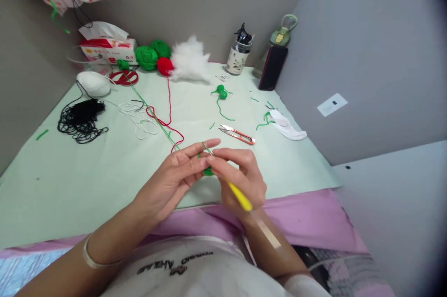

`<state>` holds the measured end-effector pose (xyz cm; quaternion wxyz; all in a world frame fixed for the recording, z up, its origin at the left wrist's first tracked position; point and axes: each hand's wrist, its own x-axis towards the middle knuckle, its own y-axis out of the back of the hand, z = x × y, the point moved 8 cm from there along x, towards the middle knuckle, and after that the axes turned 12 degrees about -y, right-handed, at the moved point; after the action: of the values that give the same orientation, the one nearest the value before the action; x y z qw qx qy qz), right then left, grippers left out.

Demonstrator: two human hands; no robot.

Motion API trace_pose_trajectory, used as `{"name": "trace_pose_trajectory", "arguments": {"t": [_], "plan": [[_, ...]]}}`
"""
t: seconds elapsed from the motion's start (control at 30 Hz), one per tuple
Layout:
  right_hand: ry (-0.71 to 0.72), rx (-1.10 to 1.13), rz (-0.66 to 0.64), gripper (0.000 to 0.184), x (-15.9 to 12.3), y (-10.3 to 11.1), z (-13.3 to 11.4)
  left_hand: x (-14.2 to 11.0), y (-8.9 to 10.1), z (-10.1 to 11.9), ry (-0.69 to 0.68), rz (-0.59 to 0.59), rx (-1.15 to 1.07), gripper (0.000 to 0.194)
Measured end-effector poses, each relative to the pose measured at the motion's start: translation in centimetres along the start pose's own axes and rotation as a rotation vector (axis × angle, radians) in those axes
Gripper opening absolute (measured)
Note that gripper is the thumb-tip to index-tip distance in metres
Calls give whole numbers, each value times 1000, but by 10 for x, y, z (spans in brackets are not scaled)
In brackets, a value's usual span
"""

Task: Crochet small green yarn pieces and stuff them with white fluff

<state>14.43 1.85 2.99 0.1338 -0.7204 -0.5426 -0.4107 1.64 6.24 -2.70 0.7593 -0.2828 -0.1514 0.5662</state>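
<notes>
Green piece (208,172): small, bright green, rounded along the visible lower edge, mostly covered by fingers (full shape impossible to make out); held up between both hands, above the near edge of the table cover (286,171).
Green strand (205,146): thin, passing over the left index finger near the fingertips.
Left hand (179,166): index finger stretched out, thumb pressed in against the lower fingers, closed around the green piece.
Right hand (241,177): thumb and forefinger pinched on the yellow-handled hook (240,196), other fingers curled; hook slanting back toward the right forearm, slim tip beside the green piece.
Green yarn balls (146,57): two, just beside one tissue box (110,51).
Red yarn ball (165,66): one, touching a heap of white stuffing (191,60).
White yarn ball (93,84): one, near one tangle of black yarn (82,119).
Small green balls (220,88): two, touching each other.
Snips (237,134): one pair, orange-handled, blades parted, beyond the right hand.
Back right corner: one pen cup (239,58), one bottle (281,34), one phone (273,68) leaning upright.
</notes>
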Motion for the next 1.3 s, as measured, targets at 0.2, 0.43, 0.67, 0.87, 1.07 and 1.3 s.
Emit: {"name": "trace_pose_trajectory", "arguments": {"t": [0.2,0.43,0.67,0.87,1.07,1.3], "plan": [[-578,641,0,17,12,2,43,2,5,3,23,-24,11,26],[-662,713,-118,14,2,-19,49,0,-4,10,-96,-101,179,37],[-861,974,-142,14,5,-27,53,-1,-10,14,-85,-220,118,44],[-1044,1186,-186,22,-4,-46,56,0,-14,25,-216,-222,151,33],[-1017,1122,-217,33,1,-46,58,-11,-7,36,-389,-94,478,44],[-931,1017,-213,35,7,-38,58,-12,-10,42,-473,-31,621,60]]}}
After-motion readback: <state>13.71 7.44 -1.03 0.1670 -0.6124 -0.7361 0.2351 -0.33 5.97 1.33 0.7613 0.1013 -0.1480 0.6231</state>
